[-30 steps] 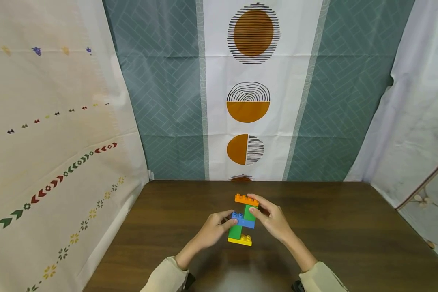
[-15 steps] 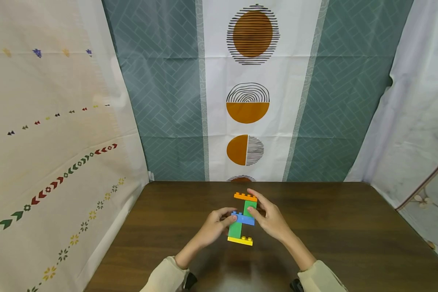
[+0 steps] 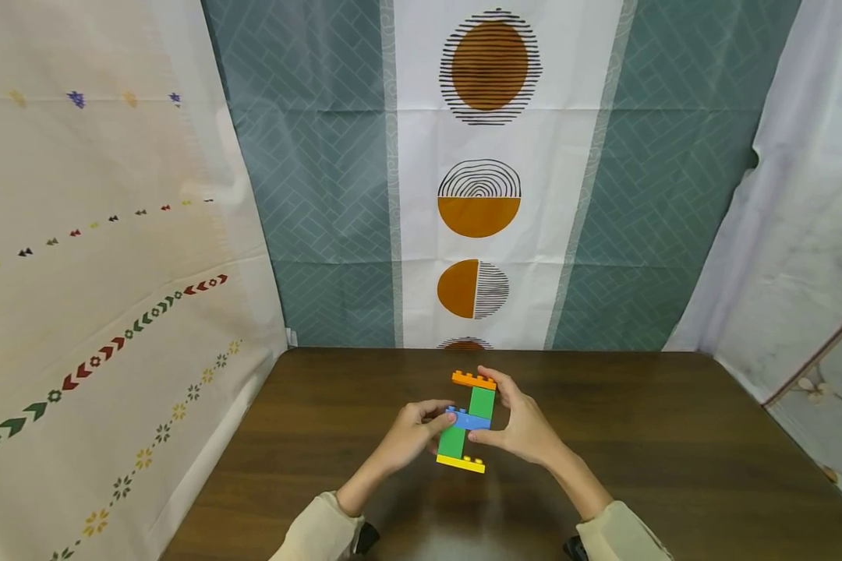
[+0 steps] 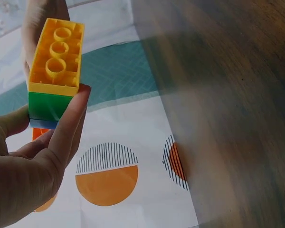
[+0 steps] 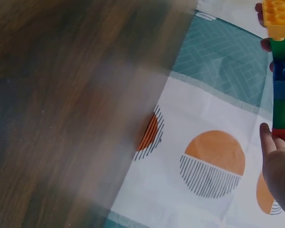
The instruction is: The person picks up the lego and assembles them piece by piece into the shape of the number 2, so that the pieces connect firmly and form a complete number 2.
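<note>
A stepped stack of toy building bricks is held up over the table. Top to bottom in the head view it has an orange brick (image 3: 473, 380), a green brick (image 3: 482, 403), a blue brick (image 3: 468, 421), another green brick (image 3: 452, 442) and a yellow brick (image 3: 461, 463). My left hand (image 3: 408, 438) pinches the stack at the blue brick's left end, thumb in front. My right hand (image 3: 529, 428) spans it from the right, fingertips at the orange brick and thumb under the blue one. The yellow brick's hollow underside (image 4: 57, 52) faces the left wrist camera.
A dark wooden table (image 3: 309, 436) lies beneath the hands. Behind it hangs a green and white patterned cloth (image 3: 421, 296). Patterned light cloths close in the left (image 3: 112, 257) and right (image 3: 765, 257) sides.
My right thumb has slid down from the upper green brick to below the blue brick. The left hand keeps its hold, and the stack has tilted slightly.
</note>
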A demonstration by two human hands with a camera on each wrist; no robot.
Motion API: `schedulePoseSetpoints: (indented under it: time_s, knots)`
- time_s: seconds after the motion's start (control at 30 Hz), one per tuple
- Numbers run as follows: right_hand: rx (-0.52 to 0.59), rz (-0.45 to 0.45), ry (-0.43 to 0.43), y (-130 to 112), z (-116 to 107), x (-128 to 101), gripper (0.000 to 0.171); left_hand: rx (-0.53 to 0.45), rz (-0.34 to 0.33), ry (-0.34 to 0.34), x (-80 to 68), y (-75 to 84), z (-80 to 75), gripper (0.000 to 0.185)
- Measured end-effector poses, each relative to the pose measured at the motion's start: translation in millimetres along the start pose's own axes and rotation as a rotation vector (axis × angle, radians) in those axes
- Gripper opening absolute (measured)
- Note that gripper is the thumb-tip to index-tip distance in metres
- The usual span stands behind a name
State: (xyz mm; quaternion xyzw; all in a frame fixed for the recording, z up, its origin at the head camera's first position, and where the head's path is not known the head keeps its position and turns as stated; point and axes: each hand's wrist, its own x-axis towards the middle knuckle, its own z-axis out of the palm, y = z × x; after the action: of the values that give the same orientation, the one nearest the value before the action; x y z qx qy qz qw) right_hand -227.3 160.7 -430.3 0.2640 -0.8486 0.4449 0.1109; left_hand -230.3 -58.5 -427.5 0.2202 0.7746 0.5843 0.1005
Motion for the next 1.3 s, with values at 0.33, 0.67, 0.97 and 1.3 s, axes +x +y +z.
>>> schedulePoseSetpoints:
  time_s: [0.33, 0.67, 0.97, 1.3]
  knots:
    - [-0.073, -0.002, -0.022, 3.9, 4.2, -1.1, 0.091, -0.022, -0.014, 0.007, -2.1, -3.7, 0.6, 0.044]
    - [0.023, 0.035, -0.021, 15.1, 3.9, -0.3, 0.084, 0.205, 0.123, -0.03, -9.9, -3.4, 2.3, 0.06]
    - [0.077, 0.098, -0.006, 18.4, 0.3, -1.0, 0.082, 0.268, 0.222, -0.123, -15.4, -6.4, -0.9, 0.094]
    - [0.095, 0.104, -0.037, 19.5, 1.4, -1.3, 0.077, 0.265, 0.28, -0.107, -14.0, -7.7, -3.5, 0.081]
